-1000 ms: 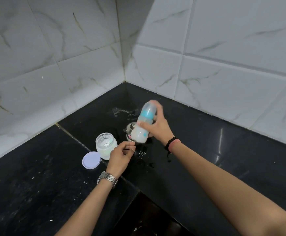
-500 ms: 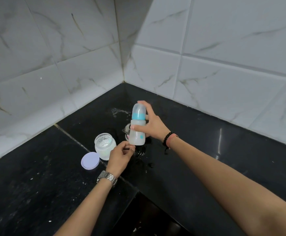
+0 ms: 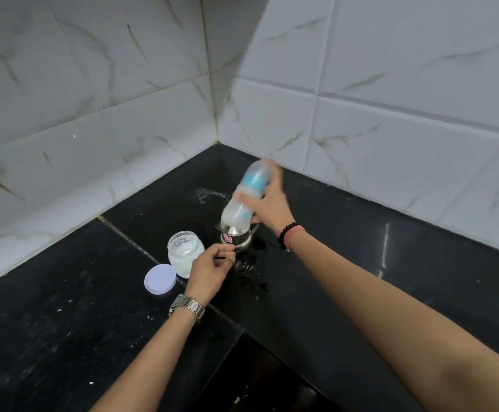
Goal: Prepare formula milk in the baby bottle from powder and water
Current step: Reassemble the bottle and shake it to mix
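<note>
From the head camera, a baby bottle [image 3: 243, 200] is gripped by the right hand [image 3: 267, 203], whose fingers are wrapped round its middle. The bottle is a translucent plastic cylinder with a turquoise collar and a clear domed cap; it is tilted with the cap up and away, held above a small shiny steel cup [image 3: 236, 237], and is blurred. Cloudy white liquid is seen in its lower part. The left hand [image 3: 209, 270] is loosely curled, and something thin and dark is pinched between its fingertips; what it is cannot be told. Just beside this hand stands a round glass jar [image 3: 184, 252] with white powder inside, and touching the jar lies a flat, round, pale lilac lid [image 3: 160, 278]. Everything rests on a glossy black stone counter [image 3: 64, 322], speckled white and wet near the cup. Glossy white marbled tiles [image 3: 390, 114] cover the corner walls.
</note>
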